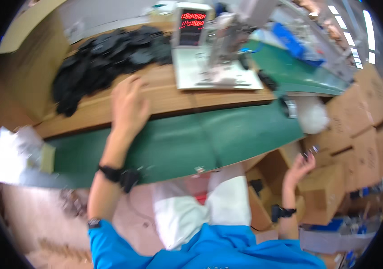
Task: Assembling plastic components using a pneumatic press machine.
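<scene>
My left hand (130,105) is over the front of the wooden tabletop (169,96), just in front of a heap of black, flat, soft-looking pieces (106,56). Its fingers are apart and a little bent, with nothing seen in them. Out to the right, my right hand (298,171) pinches a small dark piece with a shiny end (309,154), blurred too much to name. That hand is above and beside an open cardboard box (267,197) that has dark pieces inside. Behind the tabletop's front edge stands a white machine with a metal head (227,49).
A box with a red-lit display (192,27) stands by the machine. Tall cardboard (34,71) walls the left side. A green surface (173,148) runs along the front. Stacked cartons (355,148), a white bag (313,115) and a blue bin (292,41) are at the right.
</scene>
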`<move>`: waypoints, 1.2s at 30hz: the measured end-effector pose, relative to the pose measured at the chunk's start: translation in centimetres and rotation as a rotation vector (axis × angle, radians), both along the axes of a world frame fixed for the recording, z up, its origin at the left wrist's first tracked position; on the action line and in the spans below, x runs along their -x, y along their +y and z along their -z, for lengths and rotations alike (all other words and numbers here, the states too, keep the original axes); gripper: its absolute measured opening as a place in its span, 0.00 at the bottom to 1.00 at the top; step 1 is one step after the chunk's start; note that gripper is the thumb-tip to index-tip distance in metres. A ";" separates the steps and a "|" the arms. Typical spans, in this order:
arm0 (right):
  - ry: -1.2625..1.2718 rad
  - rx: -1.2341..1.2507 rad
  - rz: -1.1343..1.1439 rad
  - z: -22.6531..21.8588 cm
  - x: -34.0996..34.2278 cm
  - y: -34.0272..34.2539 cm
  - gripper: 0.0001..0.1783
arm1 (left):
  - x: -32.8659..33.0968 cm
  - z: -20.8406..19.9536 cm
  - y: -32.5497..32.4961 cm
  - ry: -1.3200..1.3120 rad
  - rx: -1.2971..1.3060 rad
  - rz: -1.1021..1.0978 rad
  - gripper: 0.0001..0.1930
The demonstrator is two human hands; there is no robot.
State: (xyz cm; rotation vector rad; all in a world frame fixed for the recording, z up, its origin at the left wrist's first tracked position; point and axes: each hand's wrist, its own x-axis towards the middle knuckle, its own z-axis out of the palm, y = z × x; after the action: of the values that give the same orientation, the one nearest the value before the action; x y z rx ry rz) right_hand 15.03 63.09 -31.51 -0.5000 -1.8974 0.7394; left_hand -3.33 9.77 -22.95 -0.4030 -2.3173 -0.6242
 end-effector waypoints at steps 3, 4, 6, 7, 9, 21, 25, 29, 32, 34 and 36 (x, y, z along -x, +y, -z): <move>-0.199 0.217 0.073 12.0 -7.2 8.5 0.25 | 1.0 1.8 -0.2 -0.021 0.039 -0.070 0.22; -0.287 0.290 0.051 16.3 -9.1 10.9 0.22 | 1.5 2.6 -0.2 -0.074 -0.016 -0.077 0.24; -0.384 0.364 0.045 23.1 -12.9 13.0 0.20 | 1.9 3.2 0.5 -0.138 -0.069 -0.070 0.26; -0.459 0.383 -0.004 25.5 -14.5 13.4 0.18 | 1.9 3.0 0.9 -0.092 -0.031 -0.115 0.28; -0.541 0.427 -0.069 27.5 -15.5 12.6 0.17 | 1.8 2.0 0.4 -0.048 0.034 -0.169 0.31; -1.155 0.633 -0.213 35.3 -16.0 12.3 0.24 | 4.2 -0.3 -10.7 -0.329 0.561 -0.512 0.20; -0.936 0.549 -0.240 33.6 -15.5 12.7 0.21 | 2.8 -0.8 -10.1 -0.169 0.439 -0.430 0.10; -0.798 0.597 -0.391 22.6 -9.5 9.8 0.11 | -0.3 -2.7 -10.8 -0.131 0.412 -0.493 0.09; -0.562 0.574 -0.547 7.8 -6.1 4.0 0.11 | -0.6 -2.8 -9.6 -0.032 0.337 -0.401 0.08; -0.442 0.553 -0.699 -0.7 -5.0 -0.2 0.10 | -1.4 -3.6 -6.2 0.002 0.250 -0.260 0.07; -0.392 0.396 -0.857 -7.7 -4.5 -4.5 0.13 | -3.3 -4.9 -2.4 0.069 0.291 -0.076 0.08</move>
State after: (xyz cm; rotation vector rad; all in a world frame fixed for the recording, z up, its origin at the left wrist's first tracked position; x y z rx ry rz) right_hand 19.54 58.56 -23.85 -0.0301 -2.3455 1.6945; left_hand 0.02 7.42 -18.08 -0.4598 -2.3494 -0.2319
